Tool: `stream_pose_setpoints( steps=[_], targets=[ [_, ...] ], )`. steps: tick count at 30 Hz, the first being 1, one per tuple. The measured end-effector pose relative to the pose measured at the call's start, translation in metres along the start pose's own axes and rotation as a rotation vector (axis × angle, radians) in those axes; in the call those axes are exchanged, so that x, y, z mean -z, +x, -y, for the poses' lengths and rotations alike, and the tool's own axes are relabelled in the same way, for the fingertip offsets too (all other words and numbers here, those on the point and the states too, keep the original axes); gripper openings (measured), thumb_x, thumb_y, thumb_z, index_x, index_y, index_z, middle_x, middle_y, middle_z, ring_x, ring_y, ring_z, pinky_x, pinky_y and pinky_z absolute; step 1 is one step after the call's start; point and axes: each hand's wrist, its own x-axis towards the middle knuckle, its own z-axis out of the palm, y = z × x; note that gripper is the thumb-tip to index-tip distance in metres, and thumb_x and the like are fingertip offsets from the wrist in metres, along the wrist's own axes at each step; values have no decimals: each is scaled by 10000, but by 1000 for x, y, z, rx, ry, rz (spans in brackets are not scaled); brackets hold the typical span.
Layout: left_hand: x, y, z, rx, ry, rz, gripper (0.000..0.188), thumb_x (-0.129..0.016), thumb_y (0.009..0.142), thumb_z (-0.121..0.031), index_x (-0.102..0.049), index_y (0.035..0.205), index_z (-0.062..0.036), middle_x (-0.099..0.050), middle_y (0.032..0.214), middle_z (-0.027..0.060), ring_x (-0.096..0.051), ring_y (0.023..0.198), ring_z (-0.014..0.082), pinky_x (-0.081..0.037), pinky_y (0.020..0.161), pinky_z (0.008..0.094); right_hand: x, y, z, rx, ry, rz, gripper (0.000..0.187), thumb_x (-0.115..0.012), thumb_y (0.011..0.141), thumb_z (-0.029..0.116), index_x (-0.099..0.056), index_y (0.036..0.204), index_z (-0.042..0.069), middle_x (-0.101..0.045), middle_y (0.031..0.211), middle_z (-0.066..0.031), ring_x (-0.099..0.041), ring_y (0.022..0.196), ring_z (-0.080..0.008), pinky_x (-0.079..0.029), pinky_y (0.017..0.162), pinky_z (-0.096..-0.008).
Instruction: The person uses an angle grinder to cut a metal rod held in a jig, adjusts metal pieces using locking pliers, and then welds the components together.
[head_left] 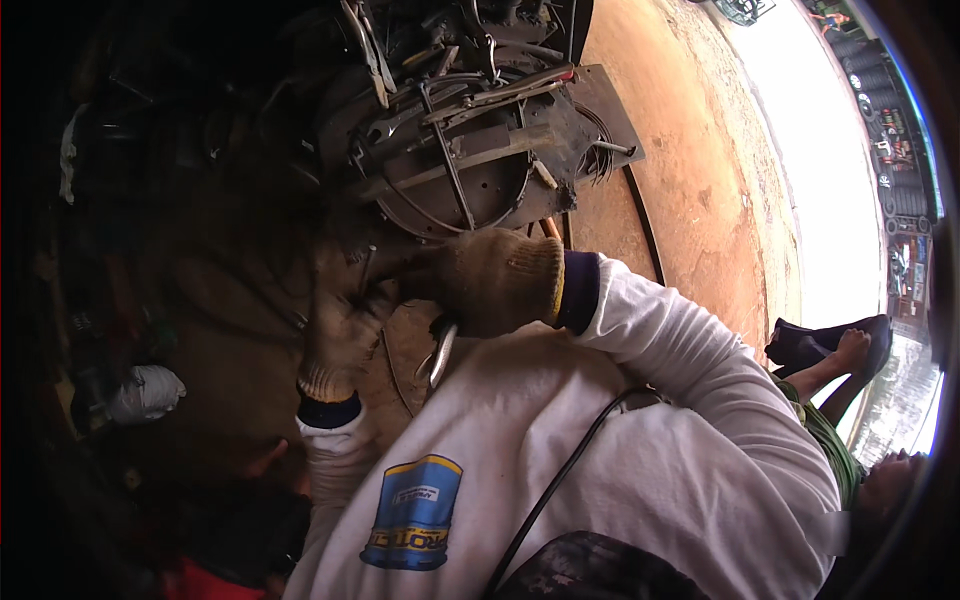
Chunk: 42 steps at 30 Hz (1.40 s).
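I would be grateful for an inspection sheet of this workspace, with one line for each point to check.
Surface: dark metal bench top, crowded with tools.
Job's things: short metal rod at the hands; silver tool below the right hand.
Clutter: pliers, open-ended wrench and other metal pieces on the bench.
Hands: both gloved; left hand beside the rod, right hand close by; exact grip unclear.
Cables: black cord across the white shirt.
Surroundings: brown floor; pale bundle at left; another person at right; far left too dark to read.
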Motion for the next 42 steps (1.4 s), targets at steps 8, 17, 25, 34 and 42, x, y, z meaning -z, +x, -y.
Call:
stream_pose_setpoints(
  steps=[8,17,25,34,42],
  targets=[
    [-16,-23,-2,-51,237,-41,334,-591,995,-48,-588,1312,59,-704,1134,136,-680,983,172,-536,878,302,9,-10,3,-85,-93,-137,586,-775,810,291,-574,1332,117,-611,1312,-92,-618,1184,-308,-530,977,-411],
    [11,-65,-5,-152,347,-381,297,-641,1021,-210,-674,1216,12,-710,1077,40,-618,905,98,-483,804,232,9,-46,33,-556,1077,-132,648,-684,924,545,-627,1228,-25,-702,1056,-147,-679,988,-188,-557,882,-344],
    [22,-16,-28,-86,504,-242,339,-619,1030,-214,-644,1238,52,-715,1083,85,-657,928,123,-519,845,263,-58,20,31,-444,1929,-402,650,-536,983,634,-600,1234,38,-619,1057,-68,-602,903,-145,-530,778,-319],
    [32,19,-19,-168,574,-69,334,-606,1038,-243,-669,1191,47,-737,1055,139,-709,953,183,-560,818,318,-79,62,48,-53,2266,-1085,385,-494,1055,484,-647,1090,133,-643,1027,-23,-606,961,-166,-507,885,-349],
    [35,45,-44,-431,887,150,304,-620,1025,-237,-679,1189,11,-746,945,152,-746,830,217,-579,735,336,-75,81,50,79,2383,-1261,320,-577,1014,480,-648,1059,171,-648,1007,13,-604,949,-174,-484,907,-348]
  ],
)
